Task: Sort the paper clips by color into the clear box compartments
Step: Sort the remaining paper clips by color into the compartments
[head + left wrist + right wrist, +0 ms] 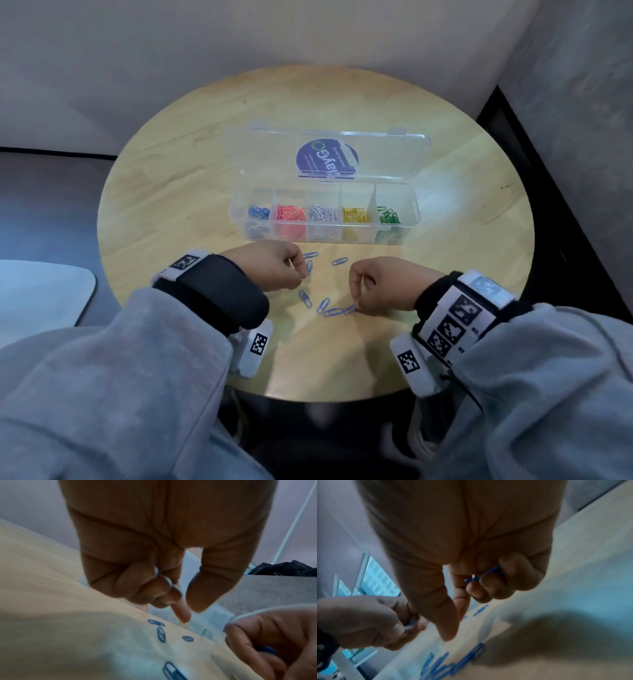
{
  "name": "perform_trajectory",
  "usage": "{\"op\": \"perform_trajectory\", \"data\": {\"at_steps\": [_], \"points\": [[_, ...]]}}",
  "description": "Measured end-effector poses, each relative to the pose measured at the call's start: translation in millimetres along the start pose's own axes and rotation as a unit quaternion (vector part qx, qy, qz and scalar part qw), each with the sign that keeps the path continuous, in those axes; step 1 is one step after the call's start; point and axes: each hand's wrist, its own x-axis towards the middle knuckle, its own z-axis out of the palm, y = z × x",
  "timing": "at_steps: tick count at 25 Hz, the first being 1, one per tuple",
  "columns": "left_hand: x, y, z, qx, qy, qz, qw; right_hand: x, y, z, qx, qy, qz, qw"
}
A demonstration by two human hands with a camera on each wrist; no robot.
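We see the left hand curled over loose blue clips on the table; blue shows between its fingers from the right wrist view, so it's pinching a clip. The right hand has blue clips tucked under curled fingers, thumb and index reaching down. The box sits open just behind, its compartments sorted blue, red, white, yellow, green.
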Motion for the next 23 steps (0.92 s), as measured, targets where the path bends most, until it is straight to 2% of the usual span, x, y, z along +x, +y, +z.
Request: {"op": "perform_trajectory", "data": {"at_steps": [3, 6, 17, 20, 21, 23], "points": [[-2.6, -0.8, 7.1, 0.090, 0.000, 0.012, 0.996, 1.7, -2.3, 4.0, -0.012, -0.022, 0.015, 1.000], [-1.5, -1.0, 12.8, 0.136, 0.013, 0.015, 0.991, 4.7, -3.6, 7.8, -0.035, -0.023, 0.019, 0.999], [4.3, 2.9, 28.4, 0.188, 0.009, 0.008, 0.982, 5.8, -4.3, 11.3, -0.073, -0.038, 0.028, 0.996], [4.0, 1.0, 25.5, 0.153, -0.007, 0.001, 0.988, 4.4, -2.2, 3.1, -0.018, -0.038, 0.028, 0.999], [3.3, 1.4, 21.8, 0.103, -0.020, -0.001, 0.994, 3.4, -1.8, -1.5, 0.022, -0.031, 0.025, 0.999], [0.2, 5.9, 11.0, -0.069, -0.046, 0.002, 0.997, 3.3, -1.2, -10.9, 0.126, -0.015, 0.010, 0.992]]}}
